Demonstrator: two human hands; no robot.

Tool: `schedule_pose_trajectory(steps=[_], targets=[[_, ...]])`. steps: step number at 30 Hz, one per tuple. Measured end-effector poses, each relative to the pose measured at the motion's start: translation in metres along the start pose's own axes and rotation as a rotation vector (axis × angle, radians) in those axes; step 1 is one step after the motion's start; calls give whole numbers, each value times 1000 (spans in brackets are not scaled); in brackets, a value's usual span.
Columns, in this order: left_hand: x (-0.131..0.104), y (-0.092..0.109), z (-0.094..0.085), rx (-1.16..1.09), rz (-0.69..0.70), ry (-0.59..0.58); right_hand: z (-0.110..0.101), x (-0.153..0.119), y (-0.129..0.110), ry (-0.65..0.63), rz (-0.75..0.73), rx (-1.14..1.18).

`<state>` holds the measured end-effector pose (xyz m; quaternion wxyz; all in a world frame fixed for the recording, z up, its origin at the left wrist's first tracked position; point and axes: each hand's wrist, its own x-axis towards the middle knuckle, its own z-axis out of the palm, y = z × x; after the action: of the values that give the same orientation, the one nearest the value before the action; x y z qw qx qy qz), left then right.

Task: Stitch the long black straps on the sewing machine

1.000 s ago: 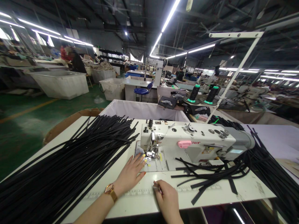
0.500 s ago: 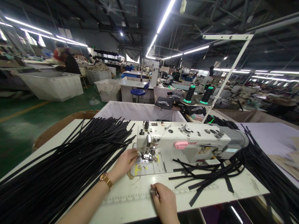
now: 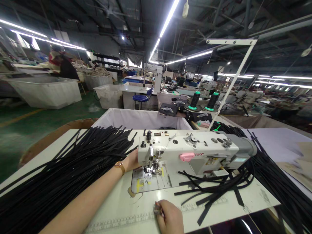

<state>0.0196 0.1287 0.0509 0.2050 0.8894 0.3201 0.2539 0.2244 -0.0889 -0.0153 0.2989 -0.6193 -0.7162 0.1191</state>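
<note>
A white sewing machine point(image 3: 190, 149) stands on the pale table. My left hand point(image 3: 132, 159), a gold watch point(image 3: 119, 165) on its wrist, reaches behind the machine's needle end; its fingers are hidden there. Below the needle area is a metal throat plate point(image 3: 148, 182) with yellow tape marks. My right hand point(image 3: 170, 214) is closed near the front edge, over a printed ruler strip point(image 3: 122, 220). A small greyish and dark thing pokes out between its thumb and fingers, too small to name.
A big pile of black straps point(image 3: 73, 162) covers the table's left side. More cut straps point(image 3: 216, 191) lie right of the needle. Behind the machine are a white-lined bin point(image 3: 138, 118) and two black thread cones point(image 3: 195, 100). A metal thread stand point(image 3: 237, 74) rises at right.
My left hand has moved from the front of the needle area to behind the machine head. The right hand stays closed in nearly the same place. The whole view has shifted slightly.
</note>
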Motion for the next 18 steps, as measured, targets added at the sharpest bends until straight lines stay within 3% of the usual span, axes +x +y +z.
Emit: schedule_pose_trajectory(steps=[7,13,18], targets=[[-4,-5,-2,51,41,-16,2,-1,-1,14,7,-7],[-18,-15,-3,93,25,7,-10,2,-12,-15,13,-52],[-14,-20,-1,126,25,-21,-16,3,-17,-52,43,-51]])
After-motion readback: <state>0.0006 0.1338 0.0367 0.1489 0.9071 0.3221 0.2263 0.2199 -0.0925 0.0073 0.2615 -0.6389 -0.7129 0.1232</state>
